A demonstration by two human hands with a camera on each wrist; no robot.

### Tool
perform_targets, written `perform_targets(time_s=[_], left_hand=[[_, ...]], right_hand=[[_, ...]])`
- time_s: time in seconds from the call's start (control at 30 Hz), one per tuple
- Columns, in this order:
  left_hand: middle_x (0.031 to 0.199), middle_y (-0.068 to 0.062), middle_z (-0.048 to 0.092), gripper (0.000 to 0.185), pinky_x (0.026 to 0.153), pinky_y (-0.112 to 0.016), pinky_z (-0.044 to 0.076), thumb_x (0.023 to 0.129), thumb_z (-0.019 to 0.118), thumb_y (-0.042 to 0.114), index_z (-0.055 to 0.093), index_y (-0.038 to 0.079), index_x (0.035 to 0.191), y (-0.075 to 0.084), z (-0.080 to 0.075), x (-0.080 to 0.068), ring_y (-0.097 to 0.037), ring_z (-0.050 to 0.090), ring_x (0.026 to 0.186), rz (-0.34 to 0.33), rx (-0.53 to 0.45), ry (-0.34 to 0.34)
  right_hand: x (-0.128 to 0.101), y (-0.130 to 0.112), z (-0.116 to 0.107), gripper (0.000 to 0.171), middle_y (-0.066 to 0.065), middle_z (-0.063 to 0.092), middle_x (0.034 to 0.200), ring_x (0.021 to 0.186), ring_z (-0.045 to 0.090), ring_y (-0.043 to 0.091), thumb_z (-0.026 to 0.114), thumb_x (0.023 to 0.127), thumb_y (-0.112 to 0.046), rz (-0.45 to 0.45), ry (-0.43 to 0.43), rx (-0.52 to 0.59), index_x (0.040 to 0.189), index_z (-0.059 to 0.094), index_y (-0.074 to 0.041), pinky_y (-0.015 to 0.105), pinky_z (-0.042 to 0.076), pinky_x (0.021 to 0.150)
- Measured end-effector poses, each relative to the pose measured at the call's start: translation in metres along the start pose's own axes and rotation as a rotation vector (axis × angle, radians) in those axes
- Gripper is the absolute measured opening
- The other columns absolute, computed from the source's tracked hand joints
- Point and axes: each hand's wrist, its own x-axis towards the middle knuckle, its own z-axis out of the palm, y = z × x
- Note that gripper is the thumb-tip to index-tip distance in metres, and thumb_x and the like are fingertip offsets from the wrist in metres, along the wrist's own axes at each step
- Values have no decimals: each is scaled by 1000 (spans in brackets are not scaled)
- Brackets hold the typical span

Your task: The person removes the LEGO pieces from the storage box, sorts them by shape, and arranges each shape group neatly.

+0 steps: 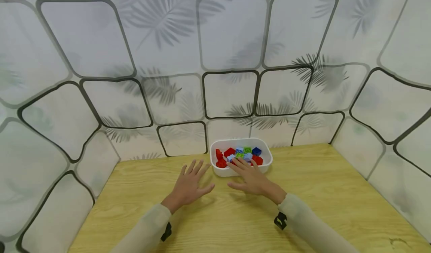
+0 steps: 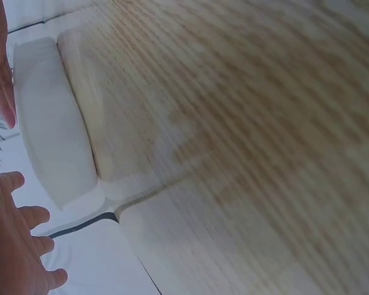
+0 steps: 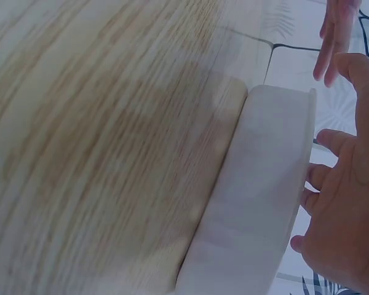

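Nearby, patterned walls (image 1: 215, 58) enclose table (image 1: 336, 193).

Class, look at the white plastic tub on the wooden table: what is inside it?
The white plastic tub holds a loose heap of toy bricks: red, dark blue, light blue and green. The right hand reaches over its front rim, hiding some pieces and the tub's bottom.

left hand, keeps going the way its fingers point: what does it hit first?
Probably nothing soon: the left hand points just left of the white tub, so bare table, then the patterned wall. Depth is unclear.
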Motion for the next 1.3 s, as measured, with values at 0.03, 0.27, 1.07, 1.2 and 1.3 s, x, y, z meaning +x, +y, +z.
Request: perform_targets(time_s=[0.03, 0.27, 1.07, 1.2, 1.3], left_hand=[[166, -13, 29, 79, 121, -67, 19, 97, 49, 65, 33, 21, 160, 0, 0, 0, -40, 23, 155, -1, 2, -3], [165, -14, 32, 79, 121, -67, 20, 97, 49, 65, 34, 21, 160, -2, 2, 1, -41, 24, 154, -6, 11, 4], [149, -21, 53, 69, 114, -61, 38, 104, 49, 53, 33, 16, 160, 12, -10, 47, -41, 49, 140, -321, -687, 59], [149, -22, 53, 67, 116, -59, 37, 105, 47, 48, 33, 10, 159, 8, -6, 54, -41, 47, 140, -418, -902, 58], [148, -23, 53, 66, 116, -58, 37, 104, 50, 41, 36, 4, 157, 5, -3, 60, -42, 49, 138, -468, -997, 71]], right_hand=[[0, 0, 0, 76, 14, 28, 167, 156, 19, 39, 54, 99, -60, 0, -1, -2, 160, 34, -21, 75, 10, 118], [3, 1, 1, 77, 13, 28, 167, 156, 19, 39, 53, 99, -61, 3, -7, -8, 160, 34, -20, 74, 8, 119], [-5, 53, -81, 74, 25, 29, 163, 143, 40, 50, 64, 102, -32, 76, 103, 351, 161, 27, -7, 69, 36, 111], [-11, 75, -93, 72, 31, 33, 159, 144, 35, 52, 62, 103, -28, 158, 134, 437, 160, 26, -4, 69, 35, 112], [-14, 90, -98, 69, 34, 40, 154, 141, 41, 51, 60, 104, -26, 242, 155, 499, 160, 26, -1, 64, 41, 110]])
